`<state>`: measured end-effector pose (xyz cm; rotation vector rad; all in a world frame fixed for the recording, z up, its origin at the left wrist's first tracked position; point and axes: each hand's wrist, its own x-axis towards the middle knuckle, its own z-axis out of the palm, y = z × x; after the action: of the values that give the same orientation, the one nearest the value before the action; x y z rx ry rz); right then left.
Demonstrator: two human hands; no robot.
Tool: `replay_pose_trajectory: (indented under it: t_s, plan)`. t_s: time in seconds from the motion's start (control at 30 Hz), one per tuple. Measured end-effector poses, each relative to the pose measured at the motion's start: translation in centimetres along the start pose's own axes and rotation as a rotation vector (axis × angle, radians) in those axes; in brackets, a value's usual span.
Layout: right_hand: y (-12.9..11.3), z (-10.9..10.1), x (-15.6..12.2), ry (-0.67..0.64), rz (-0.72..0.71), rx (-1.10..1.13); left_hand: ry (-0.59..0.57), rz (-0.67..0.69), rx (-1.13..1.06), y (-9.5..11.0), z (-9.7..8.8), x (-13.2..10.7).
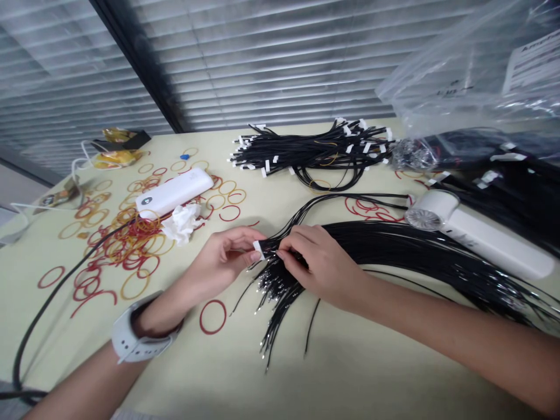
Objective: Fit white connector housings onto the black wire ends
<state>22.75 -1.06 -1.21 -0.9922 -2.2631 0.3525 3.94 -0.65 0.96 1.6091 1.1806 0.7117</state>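
My left hand [227, 255], with a pale watch [144, 335] on its wrist, pinches a small white connector [259, 251] between thumb and fingertips. Black wires run from that connector to the right. Close beside it, my right hand [317, 259] is closed, its thumb and forefinger pinching a thin wire end near the connector. Beneath the right hand lies a large bundle of loose black wires [394, 248]. Their bare metal-tipped ends fan out below the hands. A red rubber band [213, 317] lies on the table below my left hand.
Rubber bands [126, 239] are scattered at left around a white power bank [175, 192] and a crumpled tissue [181, 223]. Finished-looking cables with white connectors [301, 150] lie at the back. At right are a white handheld fan [481, 233] and a clear plastic bag [455, 76].
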Motion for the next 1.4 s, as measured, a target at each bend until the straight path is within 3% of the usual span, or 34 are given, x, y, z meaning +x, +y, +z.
replay_pose_trajectory:
  t_s: [0.27,0.5,0.63,0.77,0.83,0.9,1.07,1.2,1.4]
  plan:
    - [0.0,0.1,0.1,-0.025,0.006,0.009,-0.034,0.014,0.033,0.1,0.2,0.0]
    - [-0.1,0.1,0.1,-0.006,-0.042,0.005,-0.03,0.011,-0.08,0.2,0.5,0.0]
    - [0.1,-0.2,0.1,0.113,-0.027,0.109,-0.014,0.075,-0.081,0.2,0.1,0.2]
    - [0.4,-0.7,-0.1,0.263,-0.092,0.223,-0.022,0.115,0.06,0.3,-0.6,0.0]
    - [0.4,-1.0,0.0,0.211,-0.151,0.225,-0.1,0.126,0.108,0.4,-0.9,-0.3]
    - [0.4,-1.5,0.1,0.053,-0.201,0.216,-0.135,0.168,0.156,0.5,-1.1,-0.5]
    - [0.2,-3.4,0.7,-0.332,-0.138,0.187,-0.018,0.304,0.31,0.0,-1.2,-0.2]
    - [0.4,-3.4,0.8,-0.387,-0.072,0.044,0.027,0.439,0.394,-0.7,-1.3,0.3]
    - [0.4,-2.2,0.4,-0.358,-0.159,-0.071,0.187,0.553,0.53,-0.3,-0.9,0.2]
